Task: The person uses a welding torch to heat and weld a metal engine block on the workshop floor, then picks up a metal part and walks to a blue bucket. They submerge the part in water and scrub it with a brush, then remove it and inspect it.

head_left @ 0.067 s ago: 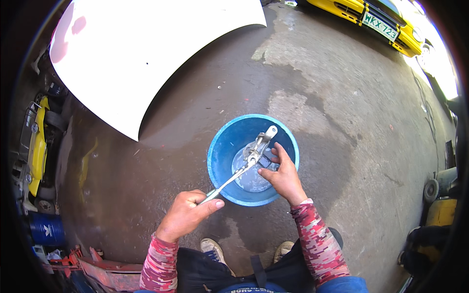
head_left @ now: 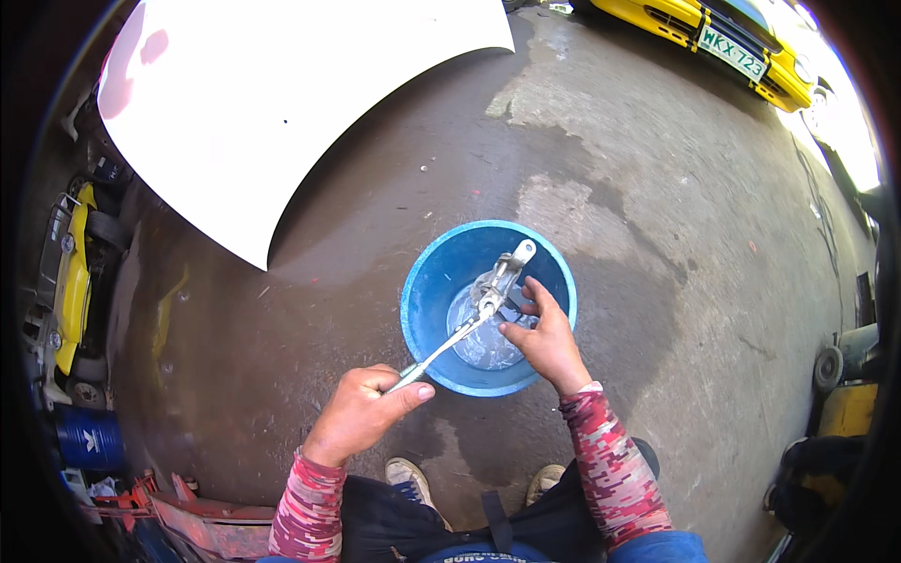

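A blue plastic basin (head_left: pixel 421 272) stands on the floor in front of me, with shallow cloudy water (head_left: pixel 486 349) in its bottom. Across the basin slants a silvery metal hinge (head_left: pixel 504 272), its bracket end far and its slim arm near. My left hand (head_left: pixel 361 413), at the basin's near left rim, is closed round the arm's greenish end, thumb on top. Inside the right side of the basin is my right hand (head_left: pixel 549 342), thumb and fingers curved beside the hinge. A small dark block-like thing (head_left: pixel 513 300) shows between them, too hidden to name.
A large white car hood panel (head_left: pixel 253 122) lies at the far left, its curved edge toward the basin. A yellow car (head_left: pixel 694 28) stands far right. Along the left are a blue drum (head_left: pixel 89 438) and red metal parts (head_left: pixel 211 521). The concrete floor (head_left: pixel 619 225) has damp patches.
The dark thing by my right fingers shows less and looks darker now. Both hands and the hinge keep nearly the same places; the whole view has shifted only slightly.
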Tool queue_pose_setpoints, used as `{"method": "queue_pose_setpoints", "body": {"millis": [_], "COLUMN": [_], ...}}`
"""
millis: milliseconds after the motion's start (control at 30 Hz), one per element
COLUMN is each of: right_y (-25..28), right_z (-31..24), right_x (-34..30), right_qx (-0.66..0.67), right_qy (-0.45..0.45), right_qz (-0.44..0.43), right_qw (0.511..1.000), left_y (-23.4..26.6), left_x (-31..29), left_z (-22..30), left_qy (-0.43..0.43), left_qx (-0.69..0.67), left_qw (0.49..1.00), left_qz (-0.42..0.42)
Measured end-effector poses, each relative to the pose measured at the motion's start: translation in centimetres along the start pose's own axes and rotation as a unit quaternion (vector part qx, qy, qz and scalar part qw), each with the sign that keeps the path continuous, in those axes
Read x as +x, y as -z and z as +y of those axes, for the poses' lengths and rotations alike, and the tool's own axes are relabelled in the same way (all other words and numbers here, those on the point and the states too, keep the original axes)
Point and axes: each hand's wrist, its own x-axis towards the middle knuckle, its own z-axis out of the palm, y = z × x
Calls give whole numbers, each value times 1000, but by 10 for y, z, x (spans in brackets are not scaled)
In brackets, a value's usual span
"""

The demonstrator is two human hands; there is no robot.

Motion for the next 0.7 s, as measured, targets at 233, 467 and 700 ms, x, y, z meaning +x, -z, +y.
{"method": "queue_pose_setpoints", "body": {"millis": [233,467,700], "right_y": [6,14,26], "right_z": [1,-6,-12], "right_x": [7,16,15], "right_qx": [87,116,159], "right_qy": [-17,12,-20], "right_qz": [1,50,120], "right_qw": [996,992,980], "left_y": [6,7,6], "left_x": [-4,1,5], "left_z": [-1,1,-2], "left_qy": [38,68,75], "left_qx": [-103,-179,-178], "left_qw": [992,979,979], "left_qz": [-54,-68,-61]}}
